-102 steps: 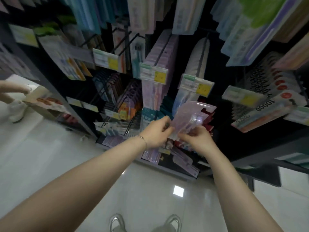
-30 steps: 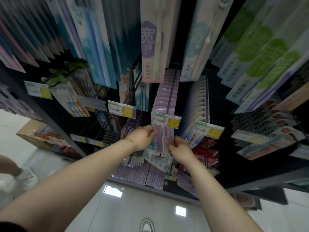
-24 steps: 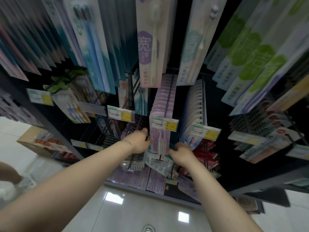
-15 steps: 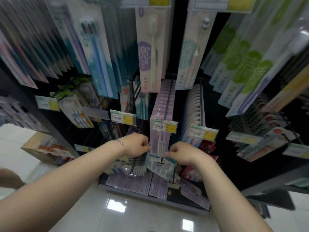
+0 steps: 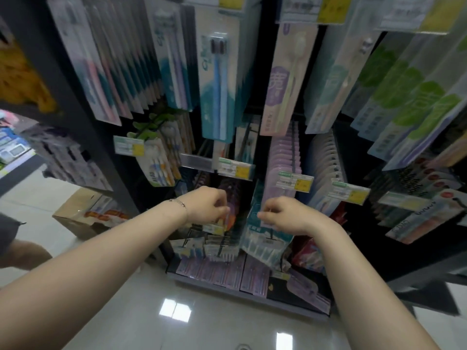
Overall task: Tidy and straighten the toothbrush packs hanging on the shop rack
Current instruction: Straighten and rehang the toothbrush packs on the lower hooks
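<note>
Both hands dropped below the lilac packs (image 5: 284, 157): left hand (image 5: 208, 205) pinches purple packs (image 5: 231, 198), right hand (image 5: 285, 213) teal pack (image 5: 262, 236)

Toothbrush packs hang in rows on the black rack (image 5: 267, 46). A tightly stacked row of lilac packs (image 5: 284, 157) runs back along its peg at centre, fronts flush — a white row (image 5: 326, 168) hangs at its 3 o'clock. At 6 o'clock, teal packs (image 5: 262, 238) tilt askew, bottoms swung right.
</note>
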